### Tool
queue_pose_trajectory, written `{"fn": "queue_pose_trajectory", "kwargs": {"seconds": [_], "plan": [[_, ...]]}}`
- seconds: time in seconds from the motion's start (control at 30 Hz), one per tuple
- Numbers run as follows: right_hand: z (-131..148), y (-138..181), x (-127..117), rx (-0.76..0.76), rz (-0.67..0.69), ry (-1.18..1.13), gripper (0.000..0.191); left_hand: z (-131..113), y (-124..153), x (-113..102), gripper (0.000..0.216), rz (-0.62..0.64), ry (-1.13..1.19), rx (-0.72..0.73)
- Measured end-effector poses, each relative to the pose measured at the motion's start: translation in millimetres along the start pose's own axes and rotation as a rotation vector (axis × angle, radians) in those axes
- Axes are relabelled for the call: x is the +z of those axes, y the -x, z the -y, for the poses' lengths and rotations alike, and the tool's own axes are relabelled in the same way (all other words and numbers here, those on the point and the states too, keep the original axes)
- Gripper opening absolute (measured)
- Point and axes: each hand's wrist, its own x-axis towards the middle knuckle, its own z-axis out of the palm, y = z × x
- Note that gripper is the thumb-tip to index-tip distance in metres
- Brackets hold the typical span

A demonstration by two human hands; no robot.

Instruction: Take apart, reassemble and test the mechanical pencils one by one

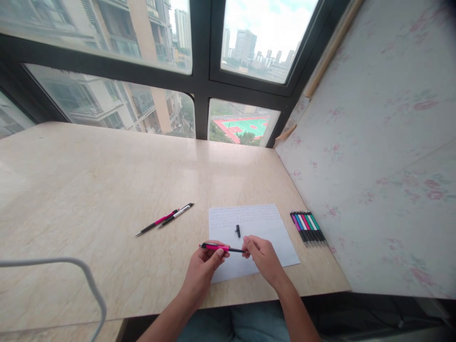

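My left hand (pixel 206 263) holds a pink and black pen (pixel 217 246) level above the paper, pinched between thumb and fingers. From the pen's pink barrel a thin dark refill (pixel 237 250) sticks out to the right. My right hand (pixel 261 256) has its thumb and fingers pinched together at the refill's far end; anything small between the fingertips is hidden. Just beyond the hands, a short black piece (pixel 238 231), which looks like a pen grip, lies on a sheet of paper (pixel 263 232) with a small silvery bit beside it.
To the left, a pink pen (pixel 156 223) and a white pen (pixel 176 215) lie side by side on the pale tabletop (pixel 107 180). Several coloured pens (pixel 307 228) form a row by the right wall. A grey cable-like bar (pixel 85 270) curves in at the lower left.
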Motion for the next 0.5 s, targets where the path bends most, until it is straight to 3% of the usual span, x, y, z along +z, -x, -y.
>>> {"fn": "queue_pose_trajectory", "kwargs": {"seconds": [0.17,0.37,0.5], "plan": [[5,4,6,-0.130,0.023,0.109,0.023,-2,0,1,0.032,-0.038,0.047,-0.033],[1,11,18,-0.167,-0.038,0.203,0.033,5,-5,-6,0.029,0.007,0.073,-0.019],[1,11,16,-0.122,0.011,0.148,0.043,7,-5,-7,0.031,0.024,0.058,-0.021]]}}
